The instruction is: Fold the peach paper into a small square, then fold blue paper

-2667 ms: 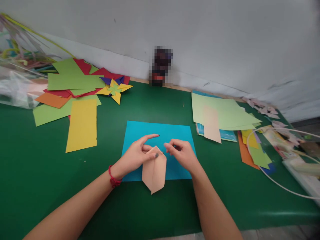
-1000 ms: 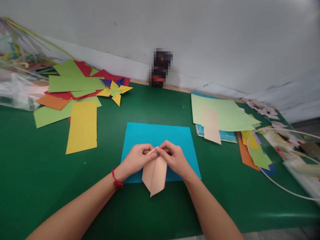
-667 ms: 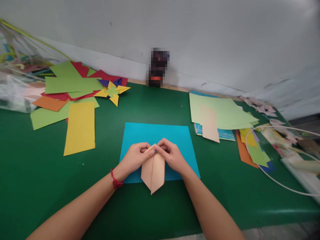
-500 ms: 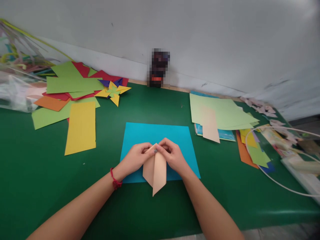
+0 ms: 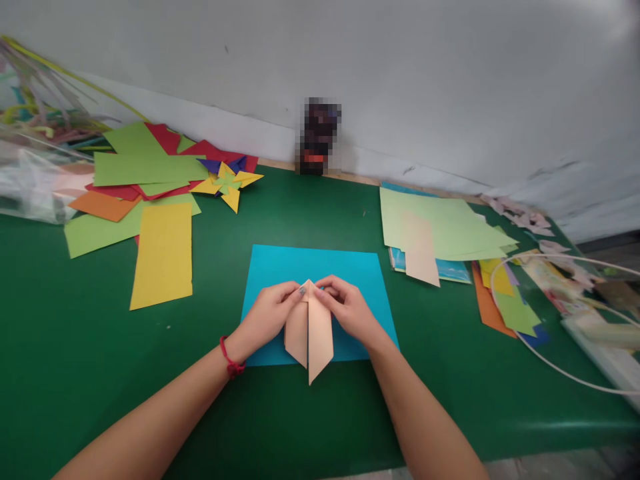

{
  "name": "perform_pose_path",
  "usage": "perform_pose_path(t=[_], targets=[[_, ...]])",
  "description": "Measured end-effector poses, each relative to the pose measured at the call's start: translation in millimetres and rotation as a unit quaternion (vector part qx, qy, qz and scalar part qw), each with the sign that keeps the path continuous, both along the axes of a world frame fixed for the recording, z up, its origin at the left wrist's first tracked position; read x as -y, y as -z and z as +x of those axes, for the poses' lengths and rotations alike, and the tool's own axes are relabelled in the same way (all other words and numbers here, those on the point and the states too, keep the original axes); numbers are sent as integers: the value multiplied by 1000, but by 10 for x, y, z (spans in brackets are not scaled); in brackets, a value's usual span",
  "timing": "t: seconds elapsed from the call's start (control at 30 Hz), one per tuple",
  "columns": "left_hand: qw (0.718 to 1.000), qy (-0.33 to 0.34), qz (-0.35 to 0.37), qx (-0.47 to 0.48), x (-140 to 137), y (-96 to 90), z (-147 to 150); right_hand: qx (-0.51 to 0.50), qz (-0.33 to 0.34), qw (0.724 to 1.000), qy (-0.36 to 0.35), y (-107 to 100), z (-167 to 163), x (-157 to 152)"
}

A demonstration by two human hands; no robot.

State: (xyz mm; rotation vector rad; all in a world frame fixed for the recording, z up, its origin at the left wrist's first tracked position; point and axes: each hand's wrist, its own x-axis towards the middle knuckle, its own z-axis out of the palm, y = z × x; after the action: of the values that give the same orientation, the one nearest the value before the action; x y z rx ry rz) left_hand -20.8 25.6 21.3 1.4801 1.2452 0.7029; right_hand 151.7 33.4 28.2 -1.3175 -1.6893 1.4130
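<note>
Peach folded paper [image 5: 320, 340] sits over a blue sheet [image 5: 315, 263], its pointed top pinched between the left hand [image 5: 273, 310] and right hand [image 5: 350, 310], lower tips overhanging the sheet's near edge.

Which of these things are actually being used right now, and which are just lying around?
In use:
- folded paper, held in left grip and right grip
- blue sheet, partly beneath it

Apparently just lying about:
- yellow sheet
- star
- pale green sheets
- pink strip
- plastic bag
</note>
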Motion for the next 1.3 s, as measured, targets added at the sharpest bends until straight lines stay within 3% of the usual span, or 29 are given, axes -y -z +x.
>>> perform_pose_path(t=[0.27,0.43,0.63,0.87,1.1,1.3], targets=[[989,3,77,-129,69,-68,9,16,22,999,-15,17,-57,63],[977,3,105,-185,91,-56,9,-4,-12,999,-31,8,-70,67],[992,-6,80,-93,80,-112,27,-55,-98,989,-92,-73,-23,39],[996,1,49,-73,50,-127,11,-23,-61,994,-83,-39,-24,45],[999,27,-28,23,-7,-76,9,5,-35,997,-70,-32,-36,53],[1000,12,5,-18,-7,-73,11,-17,-53,995,-83,-38,-32,45]])
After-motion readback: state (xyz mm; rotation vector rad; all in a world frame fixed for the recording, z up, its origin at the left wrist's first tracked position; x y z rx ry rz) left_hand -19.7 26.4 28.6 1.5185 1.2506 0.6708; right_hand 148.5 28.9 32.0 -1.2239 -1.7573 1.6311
